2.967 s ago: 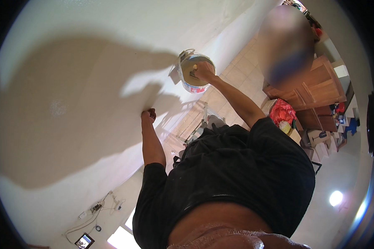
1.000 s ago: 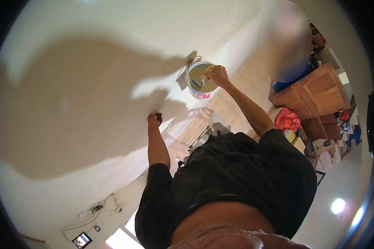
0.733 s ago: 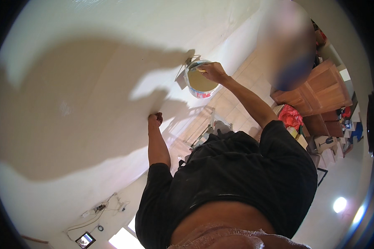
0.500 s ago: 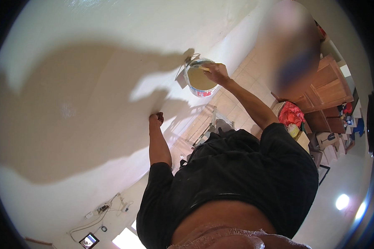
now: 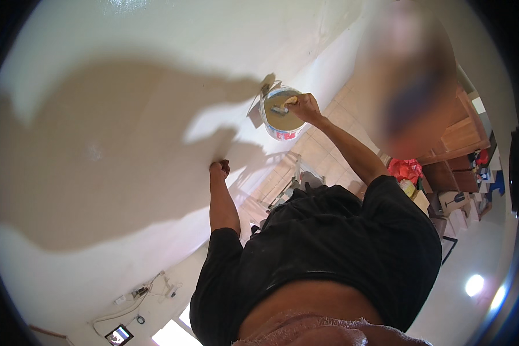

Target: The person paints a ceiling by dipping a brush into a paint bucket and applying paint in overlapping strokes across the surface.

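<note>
Gripping the paintbrush (image 5: 279, 109), the closed right hand (image 5: 307, 108) holds it over the bucket (image 5: 282, 136); the left hand (image 5: 220, 168) curls near the wall (image 5: 173, 34), contents unclear.

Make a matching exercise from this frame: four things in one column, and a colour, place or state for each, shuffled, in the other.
1. Paintbrush
2. Left hand
3. Shirt
4. Crumpled plastic bag

A. Black
B. Curled, at the pale wall
C. Red, near the wooden cabinet
D. Held by the right hand at the bucket's mouth

Pairs: 1-D, 2-B, 3-A, 4-C
</note>
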`<state>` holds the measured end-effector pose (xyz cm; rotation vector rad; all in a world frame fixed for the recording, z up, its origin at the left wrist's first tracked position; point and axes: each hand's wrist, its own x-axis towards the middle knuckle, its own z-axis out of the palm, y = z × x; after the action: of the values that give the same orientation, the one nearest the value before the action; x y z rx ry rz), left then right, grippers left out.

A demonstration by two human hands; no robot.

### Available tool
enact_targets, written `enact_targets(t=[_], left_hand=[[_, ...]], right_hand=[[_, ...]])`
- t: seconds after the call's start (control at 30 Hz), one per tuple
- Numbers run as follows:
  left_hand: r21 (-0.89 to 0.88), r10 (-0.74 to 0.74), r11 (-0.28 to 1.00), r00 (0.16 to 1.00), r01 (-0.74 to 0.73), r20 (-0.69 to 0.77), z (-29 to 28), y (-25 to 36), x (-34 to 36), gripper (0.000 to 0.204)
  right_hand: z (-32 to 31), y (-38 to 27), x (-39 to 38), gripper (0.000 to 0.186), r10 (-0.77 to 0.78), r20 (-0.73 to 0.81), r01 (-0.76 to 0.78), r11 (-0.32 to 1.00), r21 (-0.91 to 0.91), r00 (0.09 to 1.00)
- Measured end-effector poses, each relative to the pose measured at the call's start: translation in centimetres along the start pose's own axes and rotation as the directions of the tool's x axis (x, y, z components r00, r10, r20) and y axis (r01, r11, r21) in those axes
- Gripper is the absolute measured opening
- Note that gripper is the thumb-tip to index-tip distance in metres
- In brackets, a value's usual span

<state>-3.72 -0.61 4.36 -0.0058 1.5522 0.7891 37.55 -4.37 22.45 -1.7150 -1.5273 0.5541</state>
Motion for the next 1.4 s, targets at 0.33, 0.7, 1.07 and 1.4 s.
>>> enact_targets(t=[0.33,0.7,1.07,1.4], left_hand=[[-0.018,-0.015,1.000,0.996,0.017,0.085,0.0,-0.1,1.6,0.023],[-0.027,0.125,0.992,0.979,-0.123,0.159,-1.4,-1.7,8.0,0.030],[0.817,0.522,0.037,0.709,-0.575,0.475,-0.3,-3.3,8.7,0.017],[-0.196,0.108,0.974,0.993,-0.116,-0.051,1.7,-1.8,2.7,0.022]], right_hand=[[0.2,1.0,0.5,0.022,-0.492,0.031,0.471,0.810,-0.349,0.870],[0.5,-0.1,-1.0,0.018,0.099,0.043,-0.102,0.992,0.077,0.994],[-2.0,0.4,-1.3,0.025,0.234,-0.303,-0.214,0.972,0.097,0.924],[-11.2,-30.1,-2.6,0.026,-0.262,-0.483,0.541,0.548,0.638,0.835]])
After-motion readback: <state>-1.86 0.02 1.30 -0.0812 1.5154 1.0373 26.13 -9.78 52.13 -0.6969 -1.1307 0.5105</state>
